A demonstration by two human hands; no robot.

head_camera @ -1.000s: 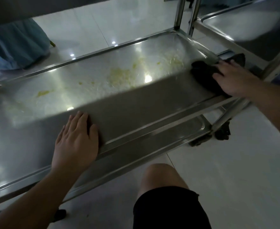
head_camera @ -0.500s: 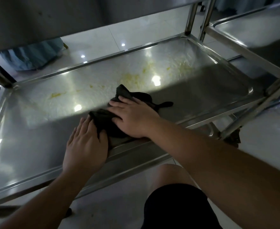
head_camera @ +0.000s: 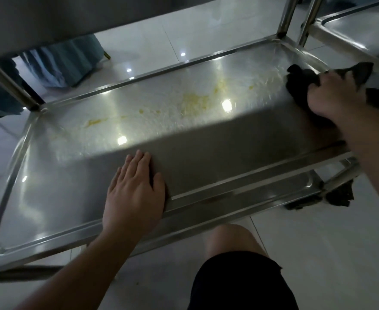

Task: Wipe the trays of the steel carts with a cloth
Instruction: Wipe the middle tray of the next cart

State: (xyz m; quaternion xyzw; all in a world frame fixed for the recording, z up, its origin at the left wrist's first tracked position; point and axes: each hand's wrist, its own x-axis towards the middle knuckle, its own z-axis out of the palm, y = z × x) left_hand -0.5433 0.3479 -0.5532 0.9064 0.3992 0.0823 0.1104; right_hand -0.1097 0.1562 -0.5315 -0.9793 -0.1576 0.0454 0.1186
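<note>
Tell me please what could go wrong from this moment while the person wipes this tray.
1. The cloth sits at the tray's right end, away from the yellow smears in the middle; strokes along the near side could miss them.
2. The dark cloth, bunched in the right hand, may spread the smears instead of lifting them.
3. The left hand lies flat on the tray and may leave marks on it.

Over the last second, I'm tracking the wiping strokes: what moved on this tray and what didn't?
The right hand swept the dark cloth from the tray's right end to the middle near the left hand, then back right, gripping it throughout. The left hand stayed flat on the tray; the yellow smears remain.
</note>
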